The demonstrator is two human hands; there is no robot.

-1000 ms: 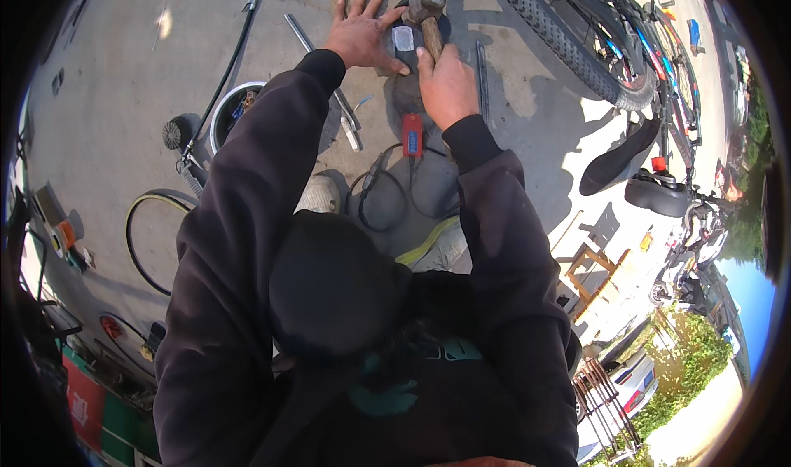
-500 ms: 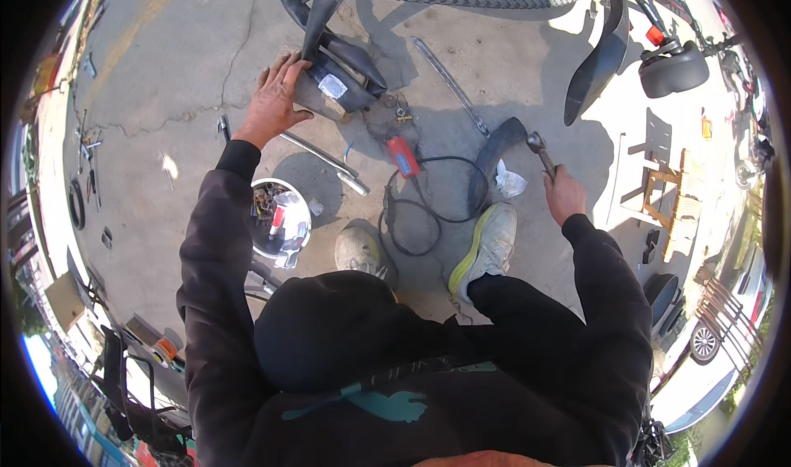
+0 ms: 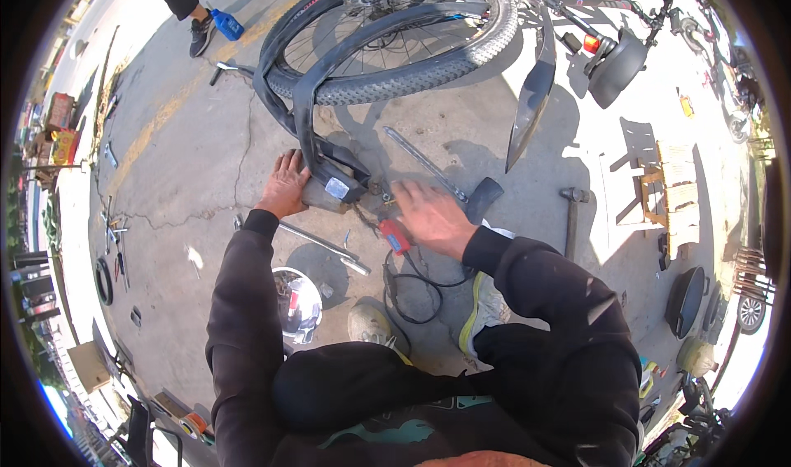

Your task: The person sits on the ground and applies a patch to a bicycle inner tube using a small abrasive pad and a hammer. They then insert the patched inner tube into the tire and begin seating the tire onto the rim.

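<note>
A black inner tube (image 3: 305, 112) hangs from the bicycle wheel down to a wooden block (image 3: 326, 199), where a silver-grey patch (image 3: 336, 188) shows on it. My left hand (image 3: 285, 185) rests against the block's left side, fingers spread. My right hand (image 3: 430, 218) is open and palm-down, fingers stretched toward the block, just beside a red box-like device (image 3: 394, 237) with a black cable. The hammer (image 3: 573, 221) lies on the ground to the right, apart from my hand. A piece of black rubber (image 3: 484, 197) lies just beyond my right wrist.
The bicycle tyre (image 3: 395, 89) lies across the far side. Metal bars (image 3: 424, 162) (image 3: 325, 248) lie near the block. A white bucket (image 3: 298, 306) of small items stands by my left foot. A wooden chair (image 3: 677, 193) is at right; a person's shoe (image 3: 201, 37) and blue bottle (image 3: 227, 25) are far left.
My right hand has let go of the hammer, now on the ground, and moved left toward the block. My left hand stays by the block. The view has shifted, showing more of the wheel.
</note>
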